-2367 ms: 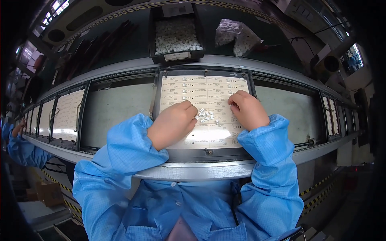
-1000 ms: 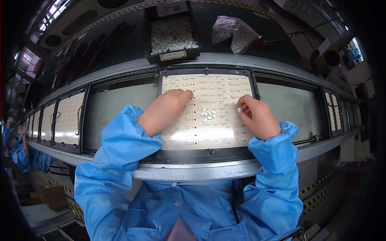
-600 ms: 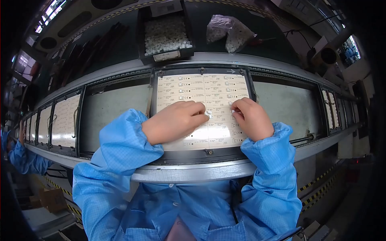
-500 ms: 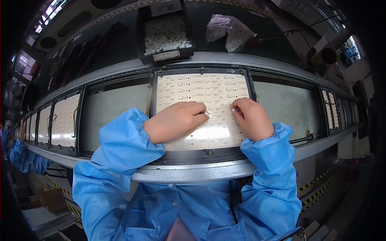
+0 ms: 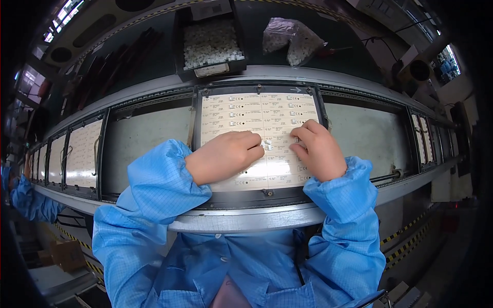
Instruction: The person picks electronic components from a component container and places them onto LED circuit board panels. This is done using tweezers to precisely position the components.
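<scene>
A cream circuit-board panel [image 5: 216, 101], printed with repeated rows of labels, lies framed in front of me. Small white connectors [image 5: 236, 106] sit in the upper rows of both its columns. On the panel's left half rests my left hand [image 5: 226, 156], its fingers curled together; whatever they hold is hidden. A few loose white pieces [image 5: 267, 144] lie beside its fingertips, near the panel's middle. Over the right column is my right hand [image 5: 321, 151], thumb and index finger parted around a printed spot, with nothing clearly between them.
Beyond the rail, a black bin [image 5: 213, 49] holds many white connectors. A clear plastic bag [image 5: 291, 41] of similar pieces lies to its right. The metal rail [image 5: 246, 219] runs between me and the panel. More framed panels [image 5: 84, 151] stand along the line at left, near another person's blue sleeve [image 5: 36, 200].
My right hand has shifted slightly left, and its thumb and index finger have spread apart. The left hand has drawn back a little from the loose white pieces.
</scene>
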Tool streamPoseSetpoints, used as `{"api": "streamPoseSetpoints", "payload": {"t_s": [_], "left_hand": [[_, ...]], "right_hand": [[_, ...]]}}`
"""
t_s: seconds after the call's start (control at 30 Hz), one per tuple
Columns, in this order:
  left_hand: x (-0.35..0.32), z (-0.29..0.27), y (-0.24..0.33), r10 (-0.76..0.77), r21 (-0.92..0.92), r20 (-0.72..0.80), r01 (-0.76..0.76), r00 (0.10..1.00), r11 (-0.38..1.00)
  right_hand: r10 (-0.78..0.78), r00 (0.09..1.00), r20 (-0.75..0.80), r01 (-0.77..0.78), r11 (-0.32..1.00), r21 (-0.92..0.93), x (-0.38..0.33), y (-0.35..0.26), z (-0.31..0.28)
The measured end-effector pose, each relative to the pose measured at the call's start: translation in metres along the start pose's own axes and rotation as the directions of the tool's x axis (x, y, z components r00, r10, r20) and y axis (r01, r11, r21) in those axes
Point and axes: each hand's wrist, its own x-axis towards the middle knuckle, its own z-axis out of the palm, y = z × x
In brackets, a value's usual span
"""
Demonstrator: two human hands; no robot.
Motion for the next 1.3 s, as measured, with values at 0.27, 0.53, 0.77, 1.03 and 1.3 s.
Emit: {"api": "streamPoseSetpoints", "payload": {"t_s": [0.27, 0.53, 0.77, 1.03, 1.3], "left_hand": [[-0.012, -0.001, 0.004, -0.111, -0.120, -0.053, 0.104, 0.992, 0.987], [-0.027, -0.022, -0.016, -0.398, -0.213, -0.050, 0.380, 0.916, 0.900], [-0.024, -0.017, -0.016, -0.448, -0.343, -0.009, 0.419, 0.894, 0.841], [-0.025, -0.009, -0.010, -0.493, -0.311, -0.122, 0.439, 0.861, 0.843], [-0.020, 0.001, -0.010, -0.467, -0.355, -0.172, 0.388, 0.867, 0.851]], "right_hand": [[-0.250, 0.968, -0.015, 0.250, 0.967, 0.046, 0.000, -0.019, 0.020], [-0.214, 0.977, 0.011, 0.213, 0.974, 0.075, 0.000, -0.020, 0.021], [-0.129, 0.991, 0.026, 0.126, 0.986, 0.106, -0.006, -0.018, 0.015], [0.008, 1.000, -0.005, -0.007, 0.984, 0.176, -0.009, -0.016, 0.010], [0.124, 0.989, 0.076, -0.143, 0.924, 0.353, -0.007, -0.016, -0.005]]}}
